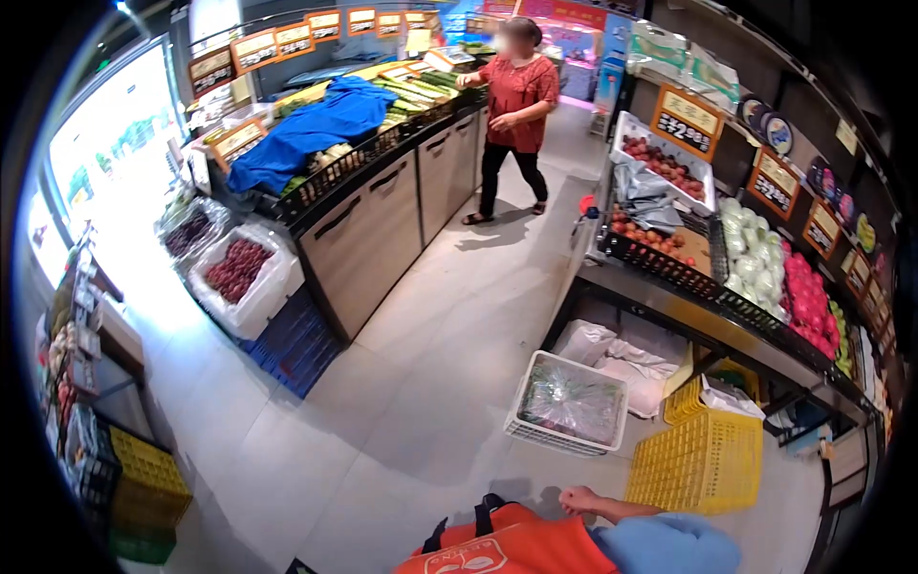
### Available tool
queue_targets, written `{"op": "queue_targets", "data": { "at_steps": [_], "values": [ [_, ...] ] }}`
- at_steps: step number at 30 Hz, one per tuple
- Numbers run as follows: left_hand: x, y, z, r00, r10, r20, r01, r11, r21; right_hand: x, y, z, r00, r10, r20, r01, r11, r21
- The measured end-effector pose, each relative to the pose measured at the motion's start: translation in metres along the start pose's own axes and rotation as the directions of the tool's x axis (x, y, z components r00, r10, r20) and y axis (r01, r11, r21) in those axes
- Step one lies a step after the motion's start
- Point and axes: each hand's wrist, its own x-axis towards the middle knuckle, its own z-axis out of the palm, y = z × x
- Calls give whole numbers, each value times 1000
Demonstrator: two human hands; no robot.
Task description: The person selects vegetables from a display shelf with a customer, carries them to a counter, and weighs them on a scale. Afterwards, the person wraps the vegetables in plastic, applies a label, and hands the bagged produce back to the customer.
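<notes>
My right hand (577, 499) is low in the head view, above the red apron (497, 550), at the end of a bare forearm and a light blue sleeve (669, 547). Its fingers look loosely curled, and no object shows in them. Just above it on the floor stands a white crate (566, 445) of greens under clear plastic. A yellow crate (693, 459) lies to its right. My left hand is out of the frame.
Beside the vegetable counter (368, 215) a person in a red top (519, 96) stands or walks. Fruit trays, with dragon fruit (810, 301), line the right shelf. Boxed red grapes (239, 270) sit on blue crates (295, 344) at left. Grey tiled floor (382, 421) lies between.
</notes>
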Motion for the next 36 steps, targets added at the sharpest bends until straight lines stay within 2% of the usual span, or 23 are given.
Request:
{"op": "queue_targets", "data": {
  "at_steps": [3,6,9,12,15,18,19,22,25,31,34,36],
  "values": [
    [-39,1,45,999,-39,29,37,997,74,31,-19,-11,995,-73,68,79,992,-94],
    [-70,7,100,993,-68,99,53,987,150,37,-54,-30,999,0,42,7,988,-153],
    [-89,9,138,984,-86,155,52,977,207,62,-45,-57,994,-77,76,90,979,-182],
    [-101,9,157,981,-90,169,47,969,243,64,-43,-83,999,-49,20,51,988,-146],
    [-110,9,166,982,-81,168,34,963,266,87,-29,-110,993,98,69,-74,955,-287],
    [-118,11,175,983,-57,172,6,959,282,103,-32,-126,996,82,36,-58,897,-438],
    [-120,13,182,982,-51,181,-2,959,282,109,-39,-126,996,86,-4,-79,891,-448],
    [-128,31,210,977,-34,212,-31,954,298,131,-65,-122,997,28,68,6,893,-449],
    [-133,57,236,967,-2,256,-79,949,306,157,-89,-105,981,-109,161,163,909,-383],
    [-93,94,235,958,-37,286,-61,944,326,190,-149,-46,981,-118,152,159,943,-292],
    [-52,102,229,956,-90,280,-11,940,341,198,-166,-31,964,-133,229,192,947,-258],
    [-20,114,228,952,-126,277,23,938,346,216,-156,-28,958,-181,221,258,882,-394]
  ]
}}
